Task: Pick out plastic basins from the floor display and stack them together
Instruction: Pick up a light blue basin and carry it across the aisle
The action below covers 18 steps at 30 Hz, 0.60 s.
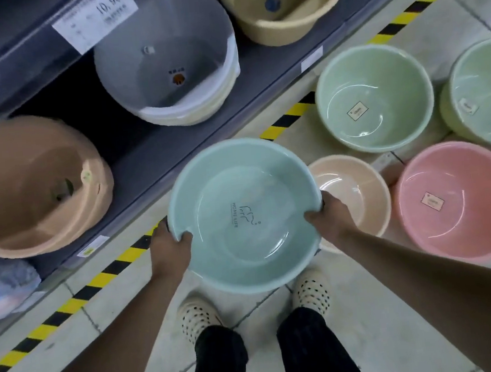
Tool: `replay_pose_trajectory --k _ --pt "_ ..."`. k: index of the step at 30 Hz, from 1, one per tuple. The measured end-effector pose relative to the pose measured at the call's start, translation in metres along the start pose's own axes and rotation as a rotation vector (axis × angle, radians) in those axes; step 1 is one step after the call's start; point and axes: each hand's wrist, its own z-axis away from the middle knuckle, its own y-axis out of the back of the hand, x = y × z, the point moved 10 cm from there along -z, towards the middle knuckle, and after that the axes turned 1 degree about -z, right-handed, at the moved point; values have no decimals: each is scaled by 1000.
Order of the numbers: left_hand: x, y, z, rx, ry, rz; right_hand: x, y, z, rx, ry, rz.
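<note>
Teal plastic basin (246, 216) is held above the floor (129, 304): the left hand (170, 245) grips its rim at nine o'clock, the right hand (331, 217) at three o'clock, thumbs inside. On the floor a cream basin (357, 195) sits just beyond the right hand, a pink basin (458, 203) beside it, two green basins (374, 98) at one o'clock.

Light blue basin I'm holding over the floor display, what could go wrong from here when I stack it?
Left hand and right hand grip only the rim of the light blue round plastic basin; the glossy plastic might slip.
The peach round plastic basin on the floor looks smaller, so the blue one may perch on it rather than nest.
The held basin hides floor ahead of the feet; a step could kick the pink round plastic basin.
</note>
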Motion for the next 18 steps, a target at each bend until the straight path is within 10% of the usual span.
replay_pose_trajectory --k 18 --pt "-70 -130 -140 6 221 244 6 -68 -186 48 39 180"
